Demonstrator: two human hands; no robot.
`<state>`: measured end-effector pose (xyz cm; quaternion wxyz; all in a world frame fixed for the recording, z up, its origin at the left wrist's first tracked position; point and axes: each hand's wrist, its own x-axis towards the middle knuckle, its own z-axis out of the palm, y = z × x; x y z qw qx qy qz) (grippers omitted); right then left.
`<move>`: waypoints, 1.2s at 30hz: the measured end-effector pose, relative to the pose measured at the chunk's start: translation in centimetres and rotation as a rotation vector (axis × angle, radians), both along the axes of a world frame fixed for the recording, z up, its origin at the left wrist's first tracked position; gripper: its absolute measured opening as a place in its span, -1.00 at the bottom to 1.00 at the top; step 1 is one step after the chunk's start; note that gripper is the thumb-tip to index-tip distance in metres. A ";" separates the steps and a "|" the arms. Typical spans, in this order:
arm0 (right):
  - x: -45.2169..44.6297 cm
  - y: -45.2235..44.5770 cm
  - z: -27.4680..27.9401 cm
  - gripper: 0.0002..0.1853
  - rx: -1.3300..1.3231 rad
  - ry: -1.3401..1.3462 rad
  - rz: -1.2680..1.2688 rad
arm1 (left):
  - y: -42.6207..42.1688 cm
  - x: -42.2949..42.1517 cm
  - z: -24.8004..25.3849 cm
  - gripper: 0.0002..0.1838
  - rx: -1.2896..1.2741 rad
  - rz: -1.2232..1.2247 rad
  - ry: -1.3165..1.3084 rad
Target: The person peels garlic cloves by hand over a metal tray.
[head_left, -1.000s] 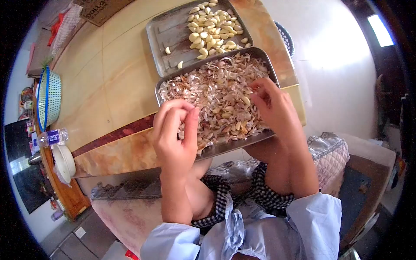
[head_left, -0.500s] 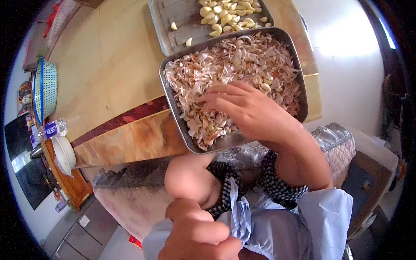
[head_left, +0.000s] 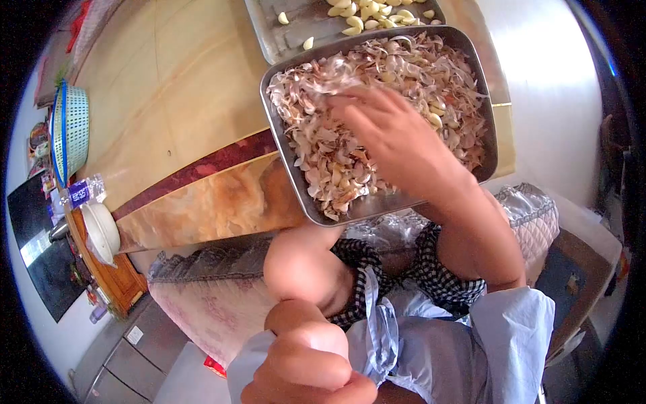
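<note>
A metal tray (head_left: pixel 312 214) full of garlic skins (head_left: pixel 330 138) overhangs the table's near edge. My right hand (head_left: pixel 397 138) reaches into it, fingers stretched and somewhat apart, the tips blurred against the papery skins. No object shows in its grasp. A few pale garlic cloves (head_left: pixel 435 120) lie among the skins beside this hand. Close to the camera, my left hand (head_left: pixel 303 357) is curled into a fist in front of my lap. Whatever it may hold is hidden by the fingers. Beyond the skins, a second metal tray (head_left: pixel 296 28) carries several peeled garlic cloves (head_left: pixel 370 10).
The stone-patterned table (head_left: pixel 202 81) extends to the left. Near its left end are a blue-rimmed plastic basket (head_left: pixel 77 131), a plastic bottle (head_left: pixel 84 192) and a white bowl (head_left: pixel 101 232). A quilted seat cover (head_left: pixel 202 296) lies below the table edge, around my legs.
My right hand has moved across the skins toward the far side of the tray. The view has shifted, so the trays appear higher and further right. My left hand stays closed.
</note>
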<state>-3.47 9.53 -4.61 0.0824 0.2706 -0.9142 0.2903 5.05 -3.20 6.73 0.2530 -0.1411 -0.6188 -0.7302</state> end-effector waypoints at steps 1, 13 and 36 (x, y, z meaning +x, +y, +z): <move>0.0 0.5 0.3 -0.68 0.098 -0.057 -0.070 | -0.4 -0.8 -0.5 -0.69 0.018 -0.114 0.121; 0.4 1.7 0.9 -0.68 0.018 -0.185 0.050 | -0.3 -1.9 0.5 -0.68 0.076 -0.381 0.070; -0.8 1.0 -0.3 -0.60 -0.047 -0.029 -0.080 | -1.2 -6.2 -9.4 -0.64 -1.550 -0.291 -0.233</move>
